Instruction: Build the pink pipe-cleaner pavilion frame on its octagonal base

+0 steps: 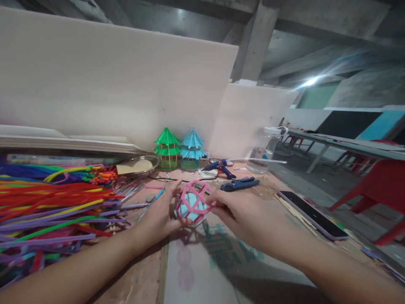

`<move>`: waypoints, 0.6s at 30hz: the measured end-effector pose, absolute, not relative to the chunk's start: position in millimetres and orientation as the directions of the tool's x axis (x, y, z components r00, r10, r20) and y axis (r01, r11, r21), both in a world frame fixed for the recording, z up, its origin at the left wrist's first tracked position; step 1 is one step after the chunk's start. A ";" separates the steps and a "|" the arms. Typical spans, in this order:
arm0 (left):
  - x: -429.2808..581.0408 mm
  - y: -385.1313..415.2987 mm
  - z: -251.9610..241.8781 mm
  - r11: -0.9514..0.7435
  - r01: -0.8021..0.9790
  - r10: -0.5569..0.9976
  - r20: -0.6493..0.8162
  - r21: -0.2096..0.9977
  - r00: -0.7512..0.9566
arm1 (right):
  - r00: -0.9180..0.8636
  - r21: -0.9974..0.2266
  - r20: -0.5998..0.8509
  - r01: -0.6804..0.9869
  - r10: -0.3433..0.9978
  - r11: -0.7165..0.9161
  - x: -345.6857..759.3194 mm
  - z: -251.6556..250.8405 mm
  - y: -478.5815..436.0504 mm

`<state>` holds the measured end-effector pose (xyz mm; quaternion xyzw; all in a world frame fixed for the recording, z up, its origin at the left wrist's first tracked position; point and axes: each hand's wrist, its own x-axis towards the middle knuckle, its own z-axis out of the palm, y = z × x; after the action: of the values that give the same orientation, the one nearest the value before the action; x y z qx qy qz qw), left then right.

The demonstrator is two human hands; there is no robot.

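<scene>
A small pink openwork frame point(193, 196), apparently built of pipe cleaners, is held above the cardboard. Its light-blue base disc point(191, 207) shows through the bars. My left hand point(167, 207) grips the frame's left side between thumb and fingers. On the opposite side, the fingertips of my right hand point(232, 204) pinch the frame's right edge. Behind the frame stand two little pagoda models, one green point(167, 148) and one light blue point(192, 150). A blue glue gun point(221, 167) and dark blue pliers point(239, 184) lie beyond my right hand.
Many coloured pipe cleaners point(57, 202) are heaped on the left. A metal dish point(148, 162) sits behind them. A phone point(311, 214) and thin wooden sticks point(295, 211) lie on the right, with a clear plastic jug point(262, 150) farther back. White boards point(110, 84) rise behind.
</scene>
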<state>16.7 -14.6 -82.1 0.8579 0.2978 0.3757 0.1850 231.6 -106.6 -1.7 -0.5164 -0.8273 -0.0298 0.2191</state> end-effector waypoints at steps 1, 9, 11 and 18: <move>16.7 -14.4 -83.1 -0.750 0.373 0.656 0.541 0.547 0.526 | -0.367 -0.189 0.384 0.867 0.847 0.461 231.6 -1.8 -106.3; 14.7 -14.3 -84.6 -0.834 0.314 0.550 0.641 0.454 0.535 | -0.377 -0.205 0.357 0.861 0.855 0.465 232.1 -0.6 -107.8; 14.6 -15.1 -82.3 -0.835 0.329 0.550 0.631 0.441 0.548 | -0.374 -0.196 0.353 0.867 0.858 0.458 232.0 -0.2 -108.3; 15.9 -16.9 -77.1 -0.830 0.355 0.557 0.617 0.429 0.556 | -0.355 -0.174 0.348 0.885 0.868 0.432 233.0 4.6 -108.5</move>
<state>15.9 -16.9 -77.1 0.8726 0.2614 0.3921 0.1285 233.0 -108.5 4.6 -0.5325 -0.8228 -0.0220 0.1974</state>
